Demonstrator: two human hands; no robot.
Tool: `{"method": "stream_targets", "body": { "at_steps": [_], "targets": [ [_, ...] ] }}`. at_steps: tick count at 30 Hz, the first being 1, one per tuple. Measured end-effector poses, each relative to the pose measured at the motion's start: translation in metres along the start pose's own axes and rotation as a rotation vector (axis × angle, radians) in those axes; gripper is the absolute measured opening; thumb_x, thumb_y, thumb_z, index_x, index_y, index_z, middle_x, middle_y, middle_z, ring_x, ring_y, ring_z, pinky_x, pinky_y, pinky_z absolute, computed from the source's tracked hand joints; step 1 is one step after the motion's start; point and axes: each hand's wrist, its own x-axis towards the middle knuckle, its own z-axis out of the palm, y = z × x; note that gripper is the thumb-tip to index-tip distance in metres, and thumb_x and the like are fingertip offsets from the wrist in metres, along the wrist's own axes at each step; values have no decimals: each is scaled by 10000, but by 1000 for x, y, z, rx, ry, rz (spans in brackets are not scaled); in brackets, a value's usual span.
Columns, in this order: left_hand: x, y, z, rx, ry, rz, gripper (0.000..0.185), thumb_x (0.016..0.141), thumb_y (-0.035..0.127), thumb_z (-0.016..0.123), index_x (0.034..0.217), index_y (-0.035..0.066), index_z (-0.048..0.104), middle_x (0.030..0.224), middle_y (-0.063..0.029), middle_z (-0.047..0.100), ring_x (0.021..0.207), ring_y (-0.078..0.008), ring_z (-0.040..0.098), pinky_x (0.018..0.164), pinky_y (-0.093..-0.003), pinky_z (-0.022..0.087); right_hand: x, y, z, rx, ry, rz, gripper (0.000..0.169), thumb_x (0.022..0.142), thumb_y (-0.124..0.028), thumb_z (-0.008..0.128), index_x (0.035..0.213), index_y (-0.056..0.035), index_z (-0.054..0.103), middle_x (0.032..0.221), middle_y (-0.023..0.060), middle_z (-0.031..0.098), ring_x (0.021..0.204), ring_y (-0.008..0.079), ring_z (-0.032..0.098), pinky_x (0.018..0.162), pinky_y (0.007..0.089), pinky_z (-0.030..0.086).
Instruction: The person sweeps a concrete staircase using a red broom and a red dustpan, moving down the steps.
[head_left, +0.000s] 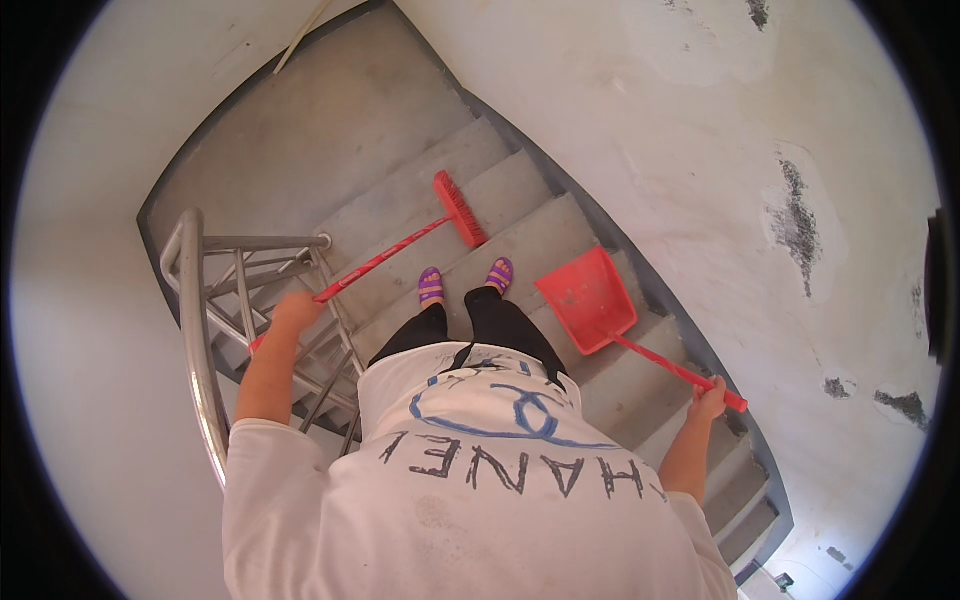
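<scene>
A long red handle runs through the grip of my left hand (298, 313), beside the metal railing. At its far end the red broom head (460, 210) is over the concrete steps, ahead of my feet. My right hand (707, 399) is closed around the upper end of a red dustpan's handle (660, 362). The red dustpan (589, 300) has its pan to the right of my feet, with greyish marks or dirt inside. I cannot tell whether the pan touches a step.
My feet, in purple sandals (430, 286), stand on the concrete stairs (450, 142). A stainless steel railing (196, 315) borders them on the left. The white wall (697, 187) on the right has peeling patches. Down ahead is a landing (315, 112), with a thin stick (300, 37) by its edge.
</scene>
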Motion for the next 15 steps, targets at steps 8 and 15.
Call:
{"method": "stream_targets", "body": {
  "at_steps": [8,15],
  "targets": [
    [-29,-65,-59,197,19,-105,292,742,271,516,934,89,640,964,-149,609,937,-298,572,812,-384,454,-10,-5,15,37,18,-35,155,757,-141,561,705,-4,509,616,47,503,409,104,424,395,215,427],
    [-41,-96,-84,309,136,-204,230,718,208,543,865,72,655,903,-144,624,857,-282,603,763,-370,478,-6,-9,22,-18,39,-36,158,754,-149,563,718,-3,515,627,53,512,424,110,455,398,212,437]
  ]
}}
